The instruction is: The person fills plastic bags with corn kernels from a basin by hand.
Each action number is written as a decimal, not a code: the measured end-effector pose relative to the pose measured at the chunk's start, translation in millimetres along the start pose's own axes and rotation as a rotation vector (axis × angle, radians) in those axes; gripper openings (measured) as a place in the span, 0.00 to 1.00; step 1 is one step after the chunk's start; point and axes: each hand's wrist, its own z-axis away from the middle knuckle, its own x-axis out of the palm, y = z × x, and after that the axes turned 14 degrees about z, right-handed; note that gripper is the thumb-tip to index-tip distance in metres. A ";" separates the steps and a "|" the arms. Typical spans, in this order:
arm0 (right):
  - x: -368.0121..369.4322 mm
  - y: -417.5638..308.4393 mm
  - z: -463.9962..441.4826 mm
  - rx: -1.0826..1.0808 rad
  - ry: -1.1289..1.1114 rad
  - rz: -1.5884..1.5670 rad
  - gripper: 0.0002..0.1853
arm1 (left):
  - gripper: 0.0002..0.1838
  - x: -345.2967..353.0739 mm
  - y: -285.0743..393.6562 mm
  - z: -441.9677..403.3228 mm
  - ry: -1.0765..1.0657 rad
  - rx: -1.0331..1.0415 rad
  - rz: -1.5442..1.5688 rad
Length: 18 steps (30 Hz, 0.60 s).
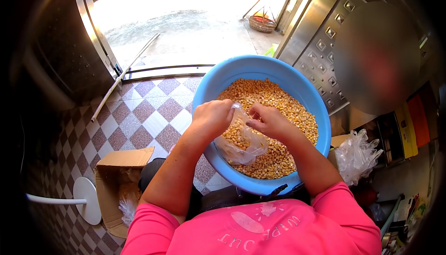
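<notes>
A large blue basin [211, 85] holds a heap of yellow corn kernels [278, 101]. Over its near left part hangs a clear plastic bag [253, 148] with some kernels inside or showing through it. My left hand [213, 117] is closed on the bag's upper edge, above the basin's left side. To the right of the bag, my right hand [269, 121] is over the corn with its fingers curled and thumb near the index finger. A small gap shows between that hand and the bag, and nothing is visible in its fingers.
At the lower left stands an open cardboard box [104, 194] beside a white round base [87, 201]. Clear plastic bags [357, 156] are bunched right of the basin. A long pole [123, 76] lies near the doorway; a wicker basket [262, 24] stands outside.
</notes>
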 end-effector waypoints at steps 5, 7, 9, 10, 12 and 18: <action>8.3 -4.1 7.1 -0.005 -0.392 0.058 0.28 | 0.12 1.6 -0.7 -1.5 -0.029 -0.021 0.001; 10.3 -6.0 6.7 0.003 -0.378 0.069 0.27 | 0.13 3.0 -2.9 -3.1 0.001 -0.001 0.007; 13.6 6.2 1.6 -0.081 -0.248 -0.019 0.27 | 0.13 2.7 -3.0 -3.9 0.016 0.021 0.048; 11.8 8.8 1.1 -0.094 -0.196 -0.166 0.25 | 0.12 1.6 -3.6 -4.7 0.042 0.035 0.093; -2.1 14.5 4.8 -0.064 -0.193 -0.401 0.24 | 0.12 6.6 -18.0 -14.3 0.069 0.061 0.267; -26.2 19.5 7.5 0.013 0.100 -0.924 0.05 | 0.13 -13.5 -9.4 -15.4 0.107 -0.052 0.909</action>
